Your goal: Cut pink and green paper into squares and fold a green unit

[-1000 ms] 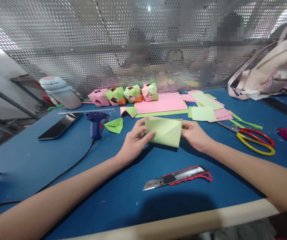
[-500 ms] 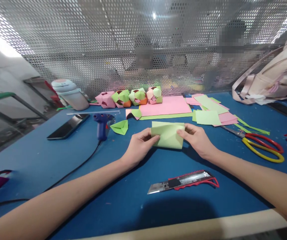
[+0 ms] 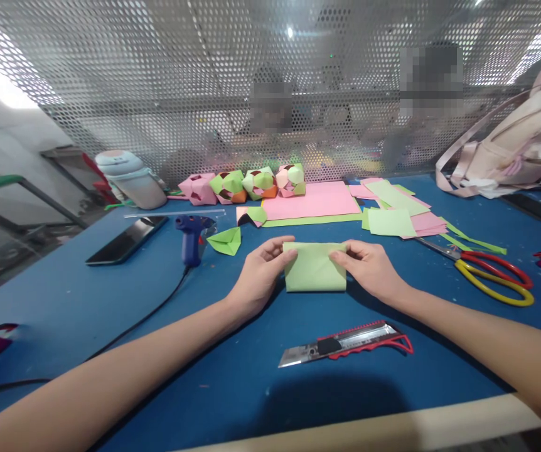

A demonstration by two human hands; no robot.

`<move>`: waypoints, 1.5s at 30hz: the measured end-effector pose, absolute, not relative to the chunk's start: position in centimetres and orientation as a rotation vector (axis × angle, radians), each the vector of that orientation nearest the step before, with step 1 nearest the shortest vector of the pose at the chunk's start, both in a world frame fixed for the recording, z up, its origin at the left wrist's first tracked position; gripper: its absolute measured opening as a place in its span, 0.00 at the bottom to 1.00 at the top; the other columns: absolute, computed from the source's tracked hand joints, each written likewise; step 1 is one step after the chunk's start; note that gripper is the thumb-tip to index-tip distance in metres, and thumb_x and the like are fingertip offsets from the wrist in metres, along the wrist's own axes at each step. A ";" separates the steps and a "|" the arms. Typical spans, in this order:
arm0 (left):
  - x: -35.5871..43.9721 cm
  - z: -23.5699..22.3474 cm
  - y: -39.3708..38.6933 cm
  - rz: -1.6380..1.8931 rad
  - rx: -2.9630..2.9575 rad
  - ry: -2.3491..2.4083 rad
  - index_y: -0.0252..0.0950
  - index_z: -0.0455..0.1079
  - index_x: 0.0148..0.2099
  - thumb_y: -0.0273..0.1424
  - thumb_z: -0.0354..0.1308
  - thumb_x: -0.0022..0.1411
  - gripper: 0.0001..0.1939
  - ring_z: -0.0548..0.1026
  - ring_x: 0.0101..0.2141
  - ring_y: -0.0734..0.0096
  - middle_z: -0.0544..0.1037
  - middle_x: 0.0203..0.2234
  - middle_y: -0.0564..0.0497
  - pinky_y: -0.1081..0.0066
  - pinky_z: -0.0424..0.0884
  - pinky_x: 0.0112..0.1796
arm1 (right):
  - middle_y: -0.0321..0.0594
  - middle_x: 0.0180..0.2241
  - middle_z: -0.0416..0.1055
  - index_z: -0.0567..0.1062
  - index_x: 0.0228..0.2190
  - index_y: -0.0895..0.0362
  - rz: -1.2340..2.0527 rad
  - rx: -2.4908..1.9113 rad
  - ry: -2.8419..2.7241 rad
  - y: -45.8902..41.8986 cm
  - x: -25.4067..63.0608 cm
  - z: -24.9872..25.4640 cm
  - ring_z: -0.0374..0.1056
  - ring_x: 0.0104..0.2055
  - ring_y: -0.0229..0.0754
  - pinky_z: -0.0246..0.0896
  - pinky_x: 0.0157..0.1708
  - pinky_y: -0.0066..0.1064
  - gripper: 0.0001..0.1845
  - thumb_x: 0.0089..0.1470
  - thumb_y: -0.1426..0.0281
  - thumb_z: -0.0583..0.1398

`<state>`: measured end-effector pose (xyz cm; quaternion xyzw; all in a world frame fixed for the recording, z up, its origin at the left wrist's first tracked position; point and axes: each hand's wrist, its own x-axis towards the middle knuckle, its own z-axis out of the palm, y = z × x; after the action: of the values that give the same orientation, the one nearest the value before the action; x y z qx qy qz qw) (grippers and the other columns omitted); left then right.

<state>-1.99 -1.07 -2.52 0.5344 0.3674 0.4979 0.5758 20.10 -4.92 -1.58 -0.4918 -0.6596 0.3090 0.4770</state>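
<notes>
A light green sheet of paper [image 3: 316, 270], bent over on itself with a rounded lower edge, is held just over the blue table. My left hand [image 3: 262, 274] pinches its upper left corner between thumb and fingers. At the upper right corner, my right hand [image 3: 374, 269] grips it the same way. Nearer to me lies a utility knife [image 3: 346, 343] with its blade out, pointing left. A folded bright green paper piece [image 3: 224, 242] rests left of my left hand, beside a blue glue gun [image 3: 190, 242].
Folded paper shapes [image 3: 246, 183] stand in a row at the back near pink sheets [image 3: 312, 199]. Loose paper pieces [image 3: 390, 221] and scissors [image 3: 494, 276] lie right. A phone [image 3: 127, 240] and bottle [image 3: 129, 179] are left; a backpack [image 3: 519, 135] sits far right.
Both hands have brought the green paper slightly lower and toward me. Its edges are now level and its upper edges lined up, where before it was tilted with a layer sticking up behind.
</notes>
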 end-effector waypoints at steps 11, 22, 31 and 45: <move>-2.1 -2.7 -1.2 1.168 1.241 0.843 0.34 0.72 0.27 0.36 0.72 0.54 0.14 0.61 0.22 0.81 0.69 0.19 0.59 0.77 0.58 0.27 | 0.32 0.23 0.56 0.69 0.22 0.56 0.821 -1.182 -1.537 -4.8 20.2 -1.5 0.52 0.27 0.35 0.48 0.27 0.30 0.19 0.56 0.56 0.60; -2.2 -2.6 -1.3 1.164 1.286 0.857 0.34 0.71 0.27 0.37 0.71 0.54 0.15 0.58 0.22 0.81 0.66 0.18 0.59 0.76 0.56 0.27 | 0.31 0.23 0.55 0.68 0.22 0.56 0.857 -1.180 -1.468 -4.5 20.2 -2.1 0.50 0.27 0.34 0.47 0.27 0.30 0.20 0.54 0.54 0.61; -2.3 -2.7 -1.3 1.173 1.320 0.839 0.35 0.72 0.27 0.37 0.70 0.55 0.14 0.59 0.22 0.80 0.66 0.18 0.59 0.76 0.56 0.26 | 0.31 0.22 0.54 0.67 0.22 0.56 0.850 -1.187 -1.487 -4.5 20.3 -2.1 0.49 0.27 0.35 0.46 0.27 0.30 0.20 0.55 0.55 0.60; -2.3 -2.9 -1.1 1.181 1.370 0.860 0.34 0.68 0.26 0.39 0.70 0.56 0.17 0.59 0.24 0.79 0.66 0.20 0.58 0.75 0.55 0.27 | 0.33 0.25 0.61 0.73 0.25 0.57 0.843 -1.199 -1.506 -4.8 20.5 -2.1 0.55 0.29 0.36 0.51 0.29 0.29 0.19 0.57 0.55 0.60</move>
<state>-2.28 -1.13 -2.89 0.5761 0.3618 0.4967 0.5390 20.53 -4.77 -2.12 -0.4950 -0.6219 0.3480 0.4971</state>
